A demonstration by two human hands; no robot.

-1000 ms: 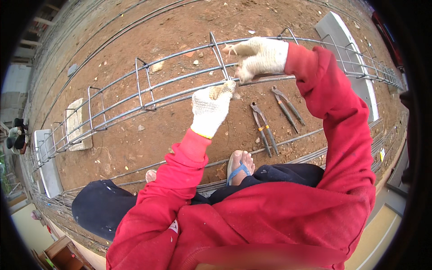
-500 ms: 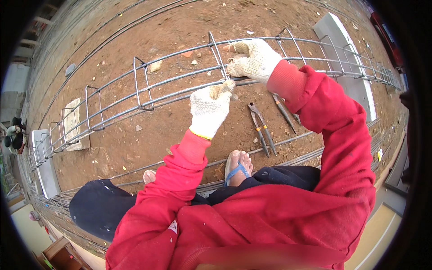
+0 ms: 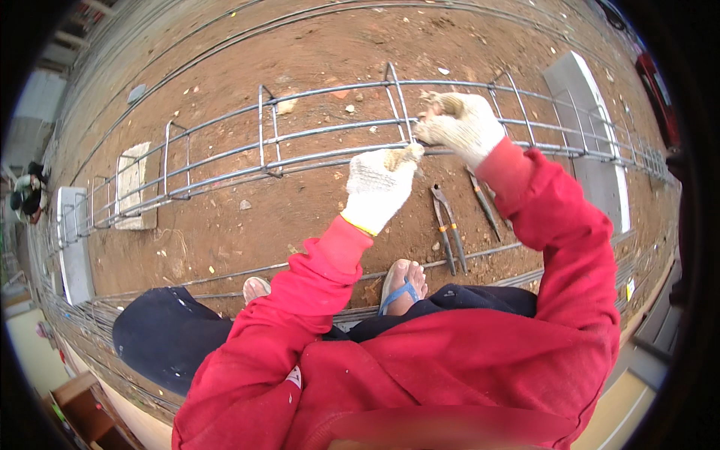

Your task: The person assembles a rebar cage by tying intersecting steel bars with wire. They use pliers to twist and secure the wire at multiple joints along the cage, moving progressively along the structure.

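Note:
A long rebar cage (image 3: 217,171) of steel bars and square stirrups runs from left to right in front of me. My left hand (image 3: 381,184), in a white knit glove, is pinched at its near bar, where a stirrup (image 3: 393,94) meets it. Just right of that stirrup, my right hand (image 3: 466,127) has its gloved fingers curled, bare fingertips showing. Whatever it may hold is too small to make out. Below the cage, pincers (image 3: 448,225) with orange-banded dark handles lie on the soil, beside a second long-handled tool (image 3: 484,202).
Pale concrete blocks stand under the cage at the left (image 3: 73,247) and right (image 3: 596,142); a rough block (image 3: 135,187) sits inside the left one. Loose bars lie near my sandalled foot (image 3: 401,289) and along the far side. A person (image 3: 28,193) is at the far left.
The view has shifted, so the cage and tools appear farther right and a little lower. My left hand stays at the same stirrup joint; the right hand's fingers are slightly farther from the stirrup.

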